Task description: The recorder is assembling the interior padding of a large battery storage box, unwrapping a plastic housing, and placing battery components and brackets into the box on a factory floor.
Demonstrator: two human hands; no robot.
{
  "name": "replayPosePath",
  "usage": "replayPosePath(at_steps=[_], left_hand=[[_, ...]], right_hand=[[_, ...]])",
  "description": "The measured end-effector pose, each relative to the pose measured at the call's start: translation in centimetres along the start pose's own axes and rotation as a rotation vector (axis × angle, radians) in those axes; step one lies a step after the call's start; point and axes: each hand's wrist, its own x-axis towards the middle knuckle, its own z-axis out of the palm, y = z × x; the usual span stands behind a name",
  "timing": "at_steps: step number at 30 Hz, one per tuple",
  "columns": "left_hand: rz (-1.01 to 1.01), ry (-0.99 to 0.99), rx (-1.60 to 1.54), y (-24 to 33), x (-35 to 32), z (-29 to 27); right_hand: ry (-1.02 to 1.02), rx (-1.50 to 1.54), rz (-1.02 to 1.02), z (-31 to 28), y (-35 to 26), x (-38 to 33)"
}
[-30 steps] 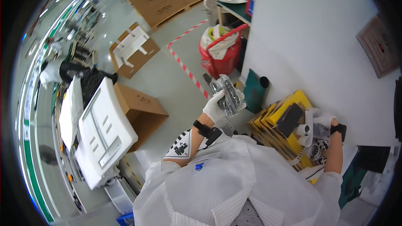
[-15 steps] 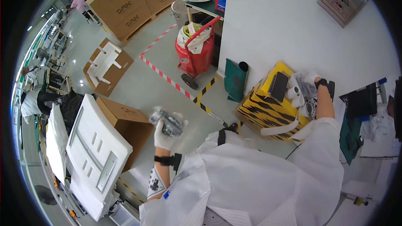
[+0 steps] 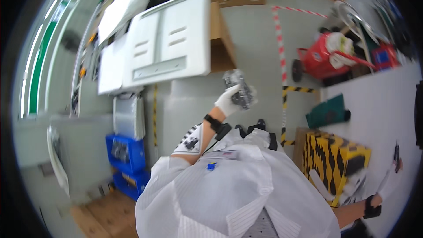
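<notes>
My left hand (image 3: pixel 226 101), in a white glove with a black wrist strap, is raised over the grey floor and shut on a clear plastic bag with a dark part inside (image 3: pixel 239 89). The bag hangs just right of a white moulded panel (image 3: pixel 167 46) and an open cardboard box (image 3: pixel 220 39). My right hand (image 3: pixel 387 184), also gloved, is stretched out at the far lower right, beyond a yellow-and-black striped box (image 3: pixel 337 156). A thin dark thing (image 3: pixel 396 155) shows at its fingertips, too blurred to tell whether it is held.
A red wheeled cart (image 3: pixel 324 57) with white scraps stands at the upper right, a green holder (image 3: pixel 328 112) below it. Blue crates (image 3: pixel 128 156) are stacked at the lower left. Red-white tape (image 3: pixel 277 26) and yellow-black tape (image 3: pixel 300 90) mark the floor.
My view has swung left. My left hand carried the bag away from the striped box toward the cardboard box and white panel. My right hand has left the top of the striped box.
</notes>
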Motion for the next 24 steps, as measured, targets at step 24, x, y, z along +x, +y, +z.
replayPosePath(at_steps=[24], left_hand=[[0.756,0.238,-0.169,7.7,-7.4,-13.9]], right_hand=[[-1.064,0.835,-0.405,63.6,-33.3,-13.8]])
